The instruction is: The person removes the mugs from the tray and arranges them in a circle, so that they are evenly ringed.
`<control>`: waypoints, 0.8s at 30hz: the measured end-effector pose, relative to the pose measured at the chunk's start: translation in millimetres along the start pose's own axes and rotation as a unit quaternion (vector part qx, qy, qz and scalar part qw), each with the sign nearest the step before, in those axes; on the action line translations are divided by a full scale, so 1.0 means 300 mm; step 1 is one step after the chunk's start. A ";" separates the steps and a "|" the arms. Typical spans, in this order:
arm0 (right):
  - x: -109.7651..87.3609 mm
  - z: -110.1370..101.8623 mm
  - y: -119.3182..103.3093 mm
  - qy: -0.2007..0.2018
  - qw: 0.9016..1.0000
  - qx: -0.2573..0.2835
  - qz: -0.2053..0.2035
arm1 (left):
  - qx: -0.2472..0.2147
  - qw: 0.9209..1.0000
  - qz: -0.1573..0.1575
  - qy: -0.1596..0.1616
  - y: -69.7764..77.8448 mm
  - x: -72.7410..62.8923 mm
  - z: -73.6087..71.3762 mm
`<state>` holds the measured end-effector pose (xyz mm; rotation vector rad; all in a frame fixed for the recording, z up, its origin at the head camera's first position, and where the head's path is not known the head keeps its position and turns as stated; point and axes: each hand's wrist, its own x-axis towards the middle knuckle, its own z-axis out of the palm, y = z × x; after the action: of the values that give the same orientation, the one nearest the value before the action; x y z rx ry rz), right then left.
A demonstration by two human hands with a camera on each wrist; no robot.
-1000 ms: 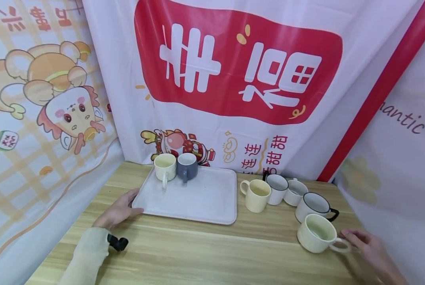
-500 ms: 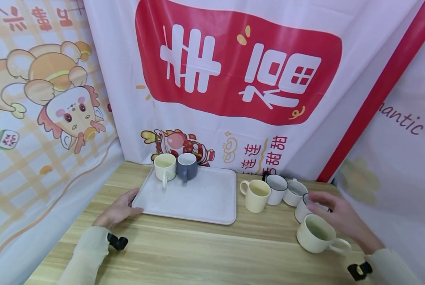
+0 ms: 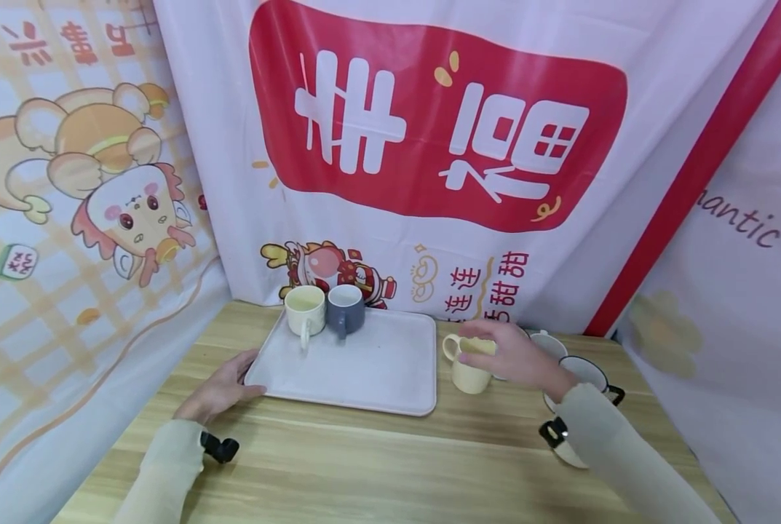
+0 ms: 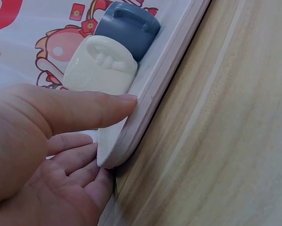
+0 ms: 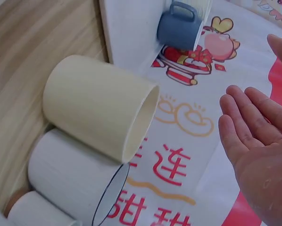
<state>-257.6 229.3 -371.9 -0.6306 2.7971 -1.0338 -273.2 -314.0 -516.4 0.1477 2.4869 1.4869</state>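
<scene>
My left hand (image 3: 223, 386) grips the left front corner of a white tray (image 3: 364, 371); in the left wrist view the thumb lies over the rim and the fingers are at its outer side. On the tray's back left stand a cream mug (image 3: 303, 318) and a blue-grey mug (image 3: 346, 320), side by side. Above a pale yellow mug (image 3: 472, 379), right of the tray, hovers my right hand (image 3: 514, 355). In the right wrist view its fingers are spread and hold nothing, apart from the yellow mug (image 5: 94, 103).
Beside the yellow mug is a dark-rimmed white mug (image 5: 75, 176), mostly hidden by my hand in the head view. Further right stand a small white mug (image 3: 550, 342) and a black-handled white mug (image 3: 583, 372). My right sleeve covers most of a cream mug (image 3: 568, 454).
My right hand has swung left from beside the cream mug at far right, past the black-handled mug, to above the yellow mug. The left hand, tray and mugs stay in place.
</scene>
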 end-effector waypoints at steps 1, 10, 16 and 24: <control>0.020 0.017 -0.016 -0.003 1.000 -0.002 -0.005 | 0.000 1.000 0.000 0.000 0.000 -0.002 0.000; 0.207 0.183 -0.126 -0.017 0.998 -0.005 -0.060 | 0.005 1.000 -0.002 0.001 0.000 -0.008 -0.009; 0.330 0.305 -0.177 -0.030 0.998 0.017 -0.057 | 0.007 1.000 0.000 0.001 0.001 -0.009 -0.006; 0.479 0.466 -0.157 -0.002 0.996 0.065 -0.060 | 0.001 1.000 0.003 0.000 -0.004 0.001 -0.002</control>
<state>-340.4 53.9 -441.2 -0.7917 2.6890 -1.2224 -273.6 -315.1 -517.1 0.1569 2.4894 1.4872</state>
